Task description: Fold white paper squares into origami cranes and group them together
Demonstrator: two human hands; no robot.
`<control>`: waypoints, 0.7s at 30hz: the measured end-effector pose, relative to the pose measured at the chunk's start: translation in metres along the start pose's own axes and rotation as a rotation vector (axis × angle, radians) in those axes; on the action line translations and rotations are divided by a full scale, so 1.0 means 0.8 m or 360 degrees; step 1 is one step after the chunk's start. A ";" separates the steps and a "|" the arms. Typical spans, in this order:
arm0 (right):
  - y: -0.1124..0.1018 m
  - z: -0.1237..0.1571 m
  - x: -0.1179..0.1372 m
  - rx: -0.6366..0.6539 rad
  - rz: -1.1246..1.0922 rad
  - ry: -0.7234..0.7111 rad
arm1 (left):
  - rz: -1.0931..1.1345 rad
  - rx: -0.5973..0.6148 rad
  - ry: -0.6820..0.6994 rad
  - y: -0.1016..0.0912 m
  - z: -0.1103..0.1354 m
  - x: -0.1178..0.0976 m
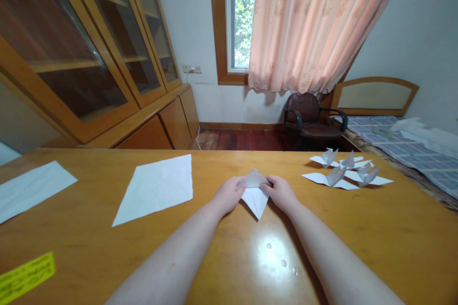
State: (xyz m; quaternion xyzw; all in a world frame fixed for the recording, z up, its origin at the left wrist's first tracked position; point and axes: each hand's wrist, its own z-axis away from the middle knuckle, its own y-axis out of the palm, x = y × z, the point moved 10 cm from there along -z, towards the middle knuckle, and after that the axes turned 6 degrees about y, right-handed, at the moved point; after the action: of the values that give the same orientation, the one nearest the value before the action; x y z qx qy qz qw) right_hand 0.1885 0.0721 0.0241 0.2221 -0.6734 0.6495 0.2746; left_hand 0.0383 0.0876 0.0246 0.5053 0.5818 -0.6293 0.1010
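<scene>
A small folded white paper (255, 200) with a crease down its lower point is between my hands, near the middle of the wooden table. Its upper part is a raised, shaded flap. My left hand (231, 194) pinches the left corner, and my right hand (281, 191) grips the right corner with thumb and fingers. Some of the fingertips are hidden behind the paper. Off to the right stand several folded paper cranes (336, 176) with spread wings. Left of my hands lies a flat white paper sheet (159, 188).
Another white sheet (32, 188) lies at the table's far left. A yellow label with writing (28, 276) is at the lower left. Beyond the table (107, 257) are a glass-fronted cabinet (118, 47), a brown armchair (306, 112) and a bed (411, 147).
</scene>
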 end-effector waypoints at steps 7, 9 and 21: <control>-0.004 -0.002 -0.006 -0.0036 0.0005 0.0066 | 0.0087 -0.0021 0.0005 -0.005 0.003 -0.004; -0.006 -0.003 -0.010 -0.0070 0.0027 0.0099 | 0.0137 -0.0025 0.0005 -0.007 0.003 -0.006; -0.019 -0.005 -0.027 -0.0223 0.0041 0.0214 | 0.0605 0.0295 0.0234 0.022 0.009 -0.037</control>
State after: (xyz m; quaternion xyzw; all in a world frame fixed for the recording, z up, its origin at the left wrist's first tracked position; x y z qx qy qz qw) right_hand 0.2151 0.0737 0.0216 0.1496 -0.7000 0.6177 0.3257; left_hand 0.0609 0.0627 0.0347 0.6574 0.4215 -0.6113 0.1282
